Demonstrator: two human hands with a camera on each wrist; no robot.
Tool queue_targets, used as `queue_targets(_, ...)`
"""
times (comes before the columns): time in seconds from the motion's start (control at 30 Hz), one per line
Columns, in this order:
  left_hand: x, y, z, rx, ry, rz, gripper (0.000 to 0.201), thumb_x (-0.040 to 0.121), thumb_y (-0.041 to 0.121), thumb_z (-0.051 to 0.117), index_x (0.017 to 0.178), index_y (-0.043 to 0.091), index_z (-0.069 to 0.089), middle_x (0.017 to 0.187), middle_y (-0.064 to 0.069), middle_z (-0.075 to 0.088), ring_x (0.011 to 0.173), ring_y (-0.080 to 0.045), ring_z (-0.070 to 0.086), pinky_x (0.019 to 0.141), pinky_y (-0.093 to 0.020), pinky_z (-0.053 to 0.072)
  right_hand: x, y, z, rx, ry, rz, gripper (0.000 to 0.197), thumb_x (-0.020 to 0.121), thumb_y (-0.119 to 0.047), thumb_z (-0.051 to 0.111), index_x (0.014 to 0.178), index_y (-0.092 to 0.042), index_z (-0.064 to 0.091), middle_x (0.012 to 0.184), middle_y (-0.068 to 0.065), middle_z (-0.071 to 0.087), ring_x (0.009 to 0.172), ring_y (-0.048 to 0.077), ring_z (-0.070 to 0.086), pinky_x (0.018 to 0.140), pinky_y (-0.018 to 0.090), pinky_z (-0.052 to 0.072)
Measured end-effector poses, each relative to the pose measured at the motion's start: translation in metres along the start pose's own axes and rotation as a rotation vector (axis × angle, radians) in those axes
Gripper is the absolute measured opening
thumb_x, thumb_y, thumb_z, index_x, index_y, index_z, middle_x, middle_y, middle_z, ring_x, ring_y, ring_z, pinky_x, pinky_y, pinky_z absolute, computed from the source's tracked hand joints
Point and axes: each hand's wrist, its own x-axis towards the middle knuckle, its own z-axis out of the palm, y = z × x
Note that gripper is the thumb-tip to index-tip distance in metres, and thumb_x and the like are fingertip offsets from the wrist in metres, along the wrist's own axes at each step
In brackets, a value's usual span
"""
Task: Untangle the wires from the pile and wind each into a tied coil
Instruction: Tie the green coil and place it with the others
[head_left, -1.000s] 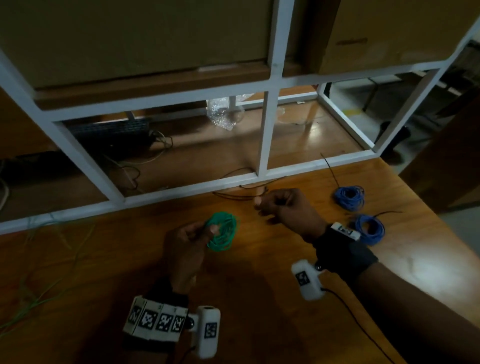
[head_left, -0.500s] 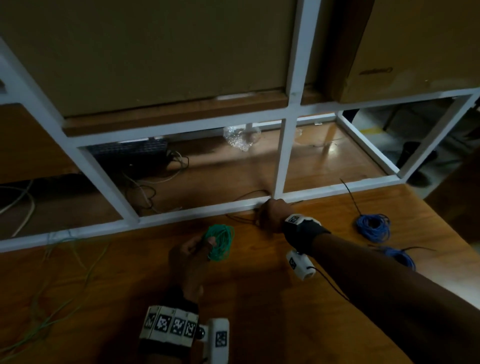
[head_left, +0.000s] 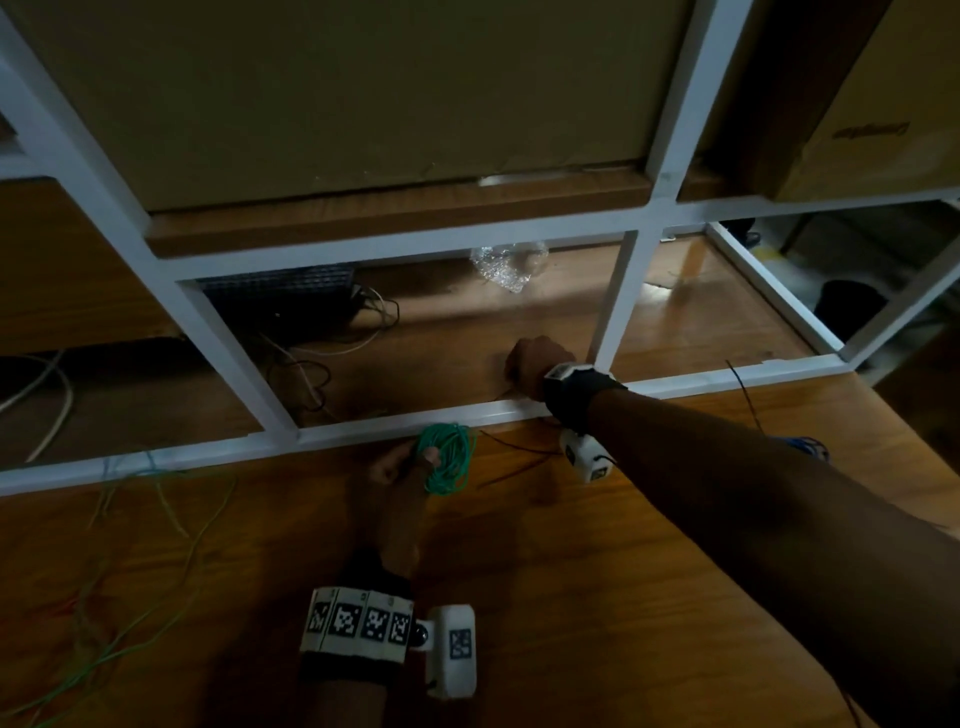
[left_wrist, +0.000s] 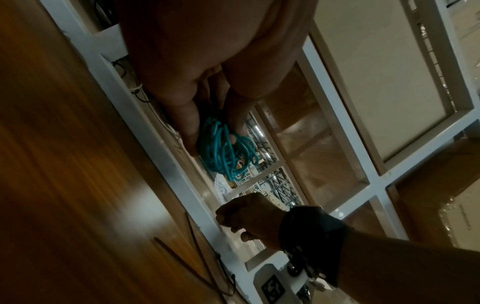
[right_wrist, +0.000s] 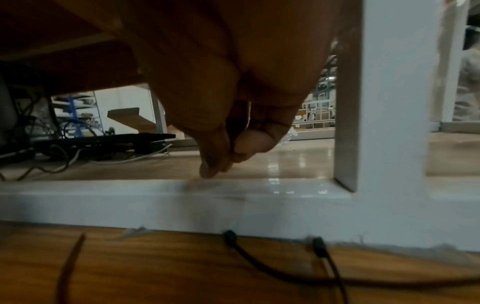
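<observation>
Since a second ago, our right hand has reached forward from above the wooden table, past the bottom rail of the white metal frame, while the view has tipped closer to the shelf.

At far left, loose green wires trail across the table. Just right of them, near the middle, our left hand grips a wound green wire coil, thumb and curled fingers pinching its loops; the coil sits just in front of the frame rail, raised off the table. In the left wrist view the same coil looks teal.

Thin dark wires lie on the table between the two hands. In the right wrist view our right thumb and fingertips are pressed together just above the rail; we cannot tell if they hold anything.

At far right, a blue wire coil peeks out behind our right forearm.
</observation>
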Motion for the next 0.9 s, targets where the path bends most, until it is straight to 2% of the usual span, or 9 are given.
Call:
queue_targets(0.1,0.01,-0.004,-0.004,-0.031,-0.002,-0.037,0.025,0.09,0.006,0.066,0.115,0.003,0.065,0.101,-0.009,0.071,0.088,-0.016,0.069,0.07,-0.026,0.055,0.012,0.0,0.007,-0.01,-0.029,0.034,0.015,0.09,-0.014,0.067,0.103,-0.013,0.073,0.113,0.017,0.069,0.1,0.037,0.068,0.075,0.034,0.048)
queue_targets(0.2,0.016,-0.005,-0.005,-0.028,-0.009,-0.049,0.028,0.091,0.004,0.064,0.118,-0.001,0.061,0.104,-0.011,0.069,0.087,-0.014,0.067,0.061,-0.017,0.056,0.018,0.004,0.015,-0.042,-0.047,0.035,0.016,0.093,-0.015,0.064,0.106,-0.011,0.071,0.113,0.017,0.07,0.099,0.036,0.069,0.077,0.037,0.054)
queue_targets(0.37,0.026,-0.002,-0.006,0.022,0.009,-0.03,0.032,0.09,0.013,0.069,0.119,0.003,0.065,0.115,-0.015,0.07,0.098,-0.021,0.068,0.074,-0.028,0.056,0.01,0.0,0.012,-0.063,-0.068,-0.018,0.019,0.093,-0.024,0.064,0.107,-0.012,0.07,0.115,0.016,0.068,0.104,0.036,0.067,0.081,0.037,0.054)
queue_targets(0.47,0.026,0.003,-0.005,0.027,0.032,-0.012,0.036,0.091,0.013,0.068,0.124,0.002,0.061,0.118,-0.013,0.068,0.1,-0.02,0.067,0.074,-0.025,0.055,-0.01,-0.018,-0.017,0.21,0.058,-0.026,0.013,0.093,-0.022,0.065,0.099,-0.012,0.071,0.109,0.012,0.071,0.102,0.032,0.067,0.078,0.028,0.044)
queue_targets(0.57,0.018,0.005,-0.006,0.064,0.017,0.018,0.036,0.092,0.014,0.067,0.125,0.003,0.06,0.116,-0.007,0.068,0.1,-0.015,0.066,0.068,-0.017,0.054,-0.067,-0.042,-0.039,0.609,0.162,-0.087,0.017,0.085,-0.013,0.072,0.073,-0.025,0.075,0.08,-0.008,0.075,0.081,0.011,0.07,0.075,0.025,0.048)
queue_targets(0.63,0.007,0.009,-0.005,0.096,0.002,0.041,0.027,0.093,0.014,0.066,0.119,0.008,0.063,0.106,0.001,0.068,0.092,-0.006,0.064,0.065,-0.014,0.053,-0.121,-0.05,-0.034,0.888,0.082,-0.104,0.022,0.084,-0.006,0.073,0.069,-0.022,0.079,0.077,0.006,0.077,0.064,0.015,0.065,0.066,0.027,0.048)
queue_targets(0.7,-0.004,0.005,-0.005,0.134,-0.004,0.093,0.027,0.093,0.014,0.066,0.119,0.009,0.064,0.103,0.004,0.067,0.089,-0.001,0.062,0.064,-0.012,0.052,-0.175,-0.051,-0.019,1.083,-0.027,-0.047,0.02,0.088,0.0,0.07,0.076,-0.011,0.081,0.074,0.022,0.074,0.045,0.015,0.048,0.052,0.025,0.037)
queue_targets(0.83,-0.032,-0.004,-0.005,0.208,0.005,0.131,0.032,0.091,0.017,0.069,0.122,0.008,0.065,0.111,-0.004,0.068,0.101,-0.017,0.065,0.062,-0.009,0.051,-0.241,-0.041,0.013,1.311,-0.101,0.029,0.014,0.089,-0.001,0.072,0.078,0.004,0.078,0.048,0.01,0.057,0.034,0.007,0.03,0.045,0.019,0.023)
queue_targets(0.9,-0.047,-0.007,-0.002,0.232,-0.013,0.134,0.036,0.092,0.016,0.068,0.126,0.006,0.063,0.115,-0.008,0.066,0.099,-0.017,0.064,0.062,-0.008,0.05,-0.258,-0.038,0.02,1.308,-0.069,0.081,0.016,0.088,-0.008,0.076,0.078,0.006,0.078,0.049,0.009,0.048,0.037,0.01,0.026,0.048,0.024,0.018)
